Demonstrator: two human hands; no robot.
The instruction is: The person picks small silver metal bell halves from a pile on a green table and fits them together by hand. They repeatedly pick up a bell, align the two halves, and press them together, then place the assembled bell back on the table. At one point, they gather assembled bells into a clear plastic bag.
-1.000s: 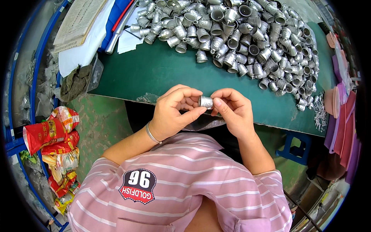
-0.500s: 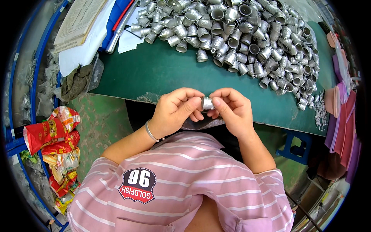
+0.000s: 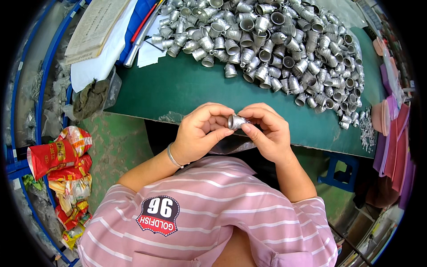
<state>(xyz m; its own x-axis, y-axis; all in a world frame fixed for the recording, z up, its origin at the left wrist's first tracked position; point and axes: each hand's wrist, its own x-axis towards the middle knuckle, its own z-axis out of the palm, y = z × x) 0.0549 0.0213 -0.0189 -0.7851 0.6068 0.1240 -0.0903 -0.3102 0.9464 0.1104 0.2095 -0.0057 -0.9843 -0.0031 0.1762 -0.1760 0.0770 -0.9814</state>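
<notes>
A small silver metal bell (image 3: 237, 122) is held on its side between my two hands, just off the table's near edge. Its open mouth points left, toward my left hand (image 3: 202, 129), whose thumb and fingertips close on the rim. With thumb and forefinger, my right hand (image 3: 265, 129) grips the closed end, hiding most of it. Beyond them on the table, a big heap of similar bells (image 3: 284, 49) spreads across the far middle and right. Whether anything sits inside the held bell is not visible.
A green table (image 3: 164, 86) carries the heap, plus a small pile of thin silver pieces (image 3: 367, 131) at right. Papers (image 3: 95, 33) and a plastic tub with a dark cloth (image 3: 90, 99) lie left. A blue stool (image 3: 340, 171) stands lower right; red packets (image 3: 53, 155) lie lower left.
The bell has shifted slightly left and tilted, so its open mouth shows more. My fingers have moved a little around it, and both hands keep hold.
</notes>
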